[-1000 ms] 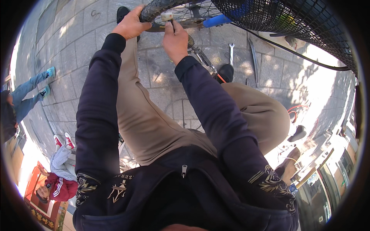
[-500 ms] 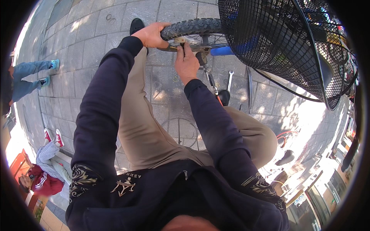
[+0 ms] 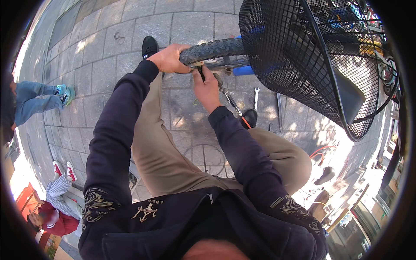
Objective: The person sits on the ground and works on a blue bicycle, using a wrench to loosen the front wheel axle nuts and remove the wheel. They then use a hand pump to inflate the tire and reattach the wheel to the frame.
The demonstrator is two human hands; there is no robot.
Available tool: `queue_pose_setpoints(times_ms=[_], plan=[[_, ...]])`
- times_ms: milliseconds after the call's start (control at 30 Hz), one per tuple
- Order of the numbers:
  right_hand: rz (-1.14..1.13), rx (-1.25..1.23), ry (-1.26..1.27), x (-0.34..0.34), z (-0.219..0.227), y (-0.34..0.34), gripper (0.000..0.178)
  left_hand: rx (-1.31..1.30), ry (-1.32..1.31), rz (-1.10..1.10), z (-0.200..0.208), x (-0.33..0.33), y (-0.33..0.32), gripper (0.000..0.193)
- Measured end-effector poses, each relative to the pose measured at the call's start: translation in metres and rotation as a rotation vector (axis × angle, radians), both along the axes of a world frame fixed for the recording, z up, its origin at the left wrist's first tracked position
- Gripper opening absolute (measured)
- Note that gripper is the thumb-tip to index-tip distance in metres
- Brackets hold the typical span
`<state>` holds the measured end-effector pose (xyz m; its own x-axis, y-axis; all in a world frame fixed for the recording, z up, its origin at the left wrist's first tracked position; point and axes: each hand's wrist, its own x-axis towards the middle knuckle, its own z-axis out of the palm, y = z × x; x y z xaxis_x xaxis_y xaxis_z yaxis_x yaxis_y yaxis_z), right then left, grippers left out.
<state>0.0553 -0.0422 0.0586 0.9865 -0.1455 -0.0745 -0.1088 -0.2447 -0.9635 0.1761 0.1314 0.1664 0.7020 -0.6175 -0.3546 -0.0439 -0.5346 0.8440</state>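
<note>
A knobby black bicycle tire (image 3: pixel 212 49) crosses the upper middle, sticking out from under a wire basket. My left hand (image 3: pixel 171 59) is closed around the tire's near end, fingers over the tread. At the wheel's lower side, my right hand (image 3: pixel 206 89) pinches a small black part (image 3: pixel 200 73) against the rim, its kind mostly hidden by my fingers. Just right of that hand hangs a tire inflator (image 3: pixel 231 101) with a round gauge, joined to an orange hose (image 3: pixel 246 122). A blue frame tube (image 3: pixel 243 70) shows beside the wheel.
The black mesh basket (image 3: pixel 277 56) fills the upper right. A wrench (image 3: pixel 256 97) and a dark flat strip (image 3: pixel 279 112) lie on the paving. Red hose (image 3: pixel 323 149) curls right of my knee. Two other people are at the left, one standing (image 3: pixel 41 97), one seated (image 3: pixel 60 219).
The tire's end and basket sit a little lower in view, and the basket farther left. My right hand has shifted slightly down and left at the rim; my left hand still grips the tire.
</note>
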Motion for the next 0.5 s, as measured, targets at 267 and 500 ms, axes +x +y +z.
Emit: queue_pose_setpoints(times_ms=[267,500], plan=[[-0.059,0.239,0.232,0.005,0.029,-0.008,0.078,0.031,0.028,0.073,-0.006,-0.004,0.004,0.057],[0.161,-0.275,0.081,0.006,0.037,-0.018,0.087,0.024,-0.102,0.124,0.001,-0.014,0.003,0.068]])
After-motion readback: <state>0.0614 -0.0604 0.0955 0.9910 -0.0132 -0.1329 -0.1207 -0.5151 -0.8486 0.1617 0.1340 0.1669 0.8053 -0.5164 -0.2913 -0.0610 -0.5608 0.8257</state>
